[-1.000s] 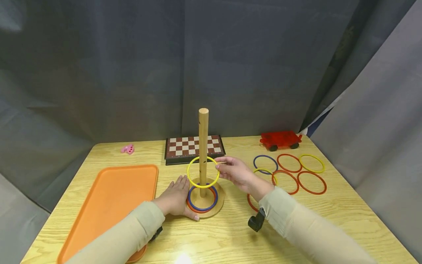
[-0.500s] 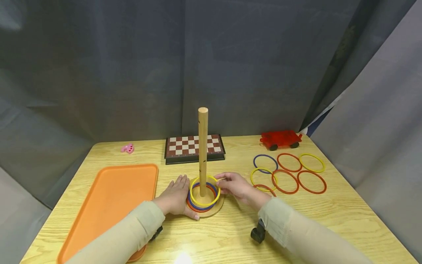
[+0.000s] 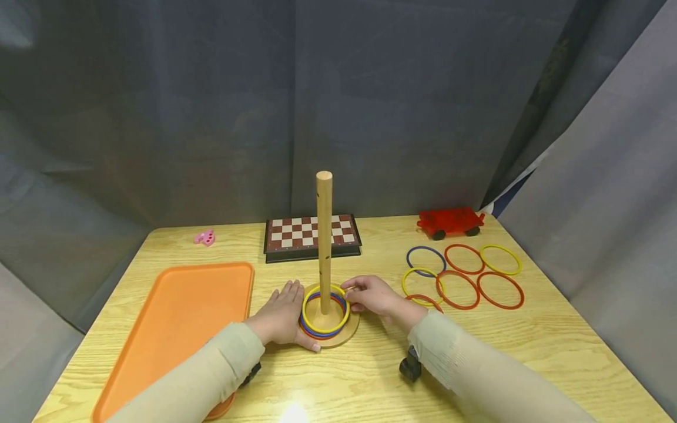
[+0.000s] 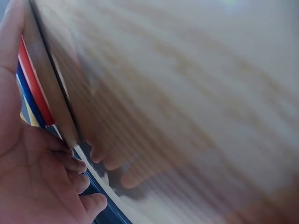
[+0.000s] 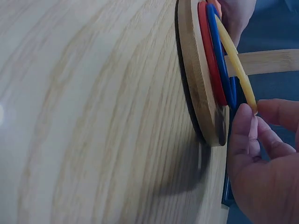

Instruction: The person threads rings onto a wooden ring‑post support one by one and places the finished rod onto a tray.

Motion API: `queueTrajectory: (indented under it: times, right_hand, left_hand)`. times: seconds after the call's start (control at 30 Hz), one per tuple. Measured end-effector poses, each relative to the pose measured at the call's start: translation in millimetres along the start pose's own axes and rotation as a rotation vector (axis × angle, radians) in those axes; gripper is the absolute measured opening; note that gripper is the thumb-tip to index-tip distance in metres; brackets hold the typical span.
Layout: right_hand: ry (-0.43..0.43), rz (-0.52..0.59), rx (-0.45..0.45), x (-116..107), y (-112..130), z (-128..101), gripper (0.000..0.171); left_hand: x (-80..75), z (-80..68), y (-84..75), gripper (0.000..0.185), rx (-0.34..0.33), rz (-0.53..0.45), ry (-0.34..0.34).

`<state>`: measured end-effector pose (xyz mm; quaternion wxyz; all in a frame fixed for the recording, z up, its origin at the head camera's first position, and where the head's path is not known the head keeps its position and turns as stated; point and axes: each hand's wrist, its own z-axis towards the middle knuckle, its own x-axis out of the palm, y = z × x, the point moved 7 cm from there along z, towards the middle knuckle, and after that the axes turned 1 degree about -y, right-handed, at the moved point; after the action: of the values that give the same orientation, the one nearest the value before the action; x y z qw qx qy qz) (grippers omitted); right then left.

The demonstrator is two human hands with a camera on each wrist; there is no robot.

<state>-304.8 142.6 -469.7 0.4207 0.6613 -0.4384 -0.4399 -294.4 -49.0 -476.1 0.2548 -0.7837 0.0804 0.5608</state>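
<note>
Between the left and right edges of the desk [image 3: 333, 382], the yellow ring [image 5: 237, 59], round the peg [image 3: 324, 247], is pinched at its right rim by the right hand [image 3: 372, 296]; the base [image 3: 354, 325] is touched on its left by the straight-fingered left hand [image 3: 280, 317]

right fingers [image 3: 353, 283] pinch a yellow ring [image 3: 348, 311] around a peg [image 3: 325, 235]; left fingers [image 3: 286, 292] touch its base [image 3: 353, 325].

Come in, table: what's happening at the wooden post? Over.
Right hand pinches yellow ring, tilted, around post. Left hand at edge of base. Blue ring, red ring beneath; nothing else visibly in the way.
</note>
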Motion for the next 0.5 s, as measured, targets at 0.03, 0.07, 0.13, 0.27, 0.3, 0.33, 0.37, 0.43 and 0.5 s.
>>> queueTrajectory:
  times: [0.03,0.07,0.13,0.27,0.3,0.33,0.37,0.43,0.5]
  right_hand:
    - [0.005,-0.01,-0.006,0,1,0,0.028]
    - [0.008,-0.017,-0.01,0,1,0,0.028]
    - [0.005,-0.029,-0.018,-2,1,1,0.028]
    - [-0.011,-0.046,-0.033,-10,3,-1,0.03]
    - [-0.016,-0.046,-0.037,-14,4,-3,0.031]
    - [-0.023,-0.05,-0.042,-18,5,-4,0.032]
    - [-0.03,-0.049,-0.047,-22,6,-6,0.033]
    - [-0.044,-0.037,-0.059,-34,7,-9,0.034]
    - [-0.055,-0.035,-0.069,-50,6,-12,0.037]
  left_hand:
    - [0.0,0.0,0.0,0.139,-0.001,-0.002,0.0]
    - [-0.1,0.1,0.0,0.139,-0.001,-0.003,-0.001]
    - [-0.1,0.3,-0.2,0.139,-0.001,-0.004,-0.001]
    - [0.4,0.5,0.0,0.139,0.0,0.0,-0.001]
    - [0.5,0.4,0.2,0.14,0.0,0.001,-0.001]
    - [0.6,0.3,0.3,0.14,0.001,0.001,0.0]
    - [0.8,0.4,0.4,0.14,0.001,0.003,-0.001]
    - [1.1,0.5,0.6,0.14,0.001,0.006,0.001]
    - [1.2,0.8,0.3,0.14,0.003,0.005,0.004]
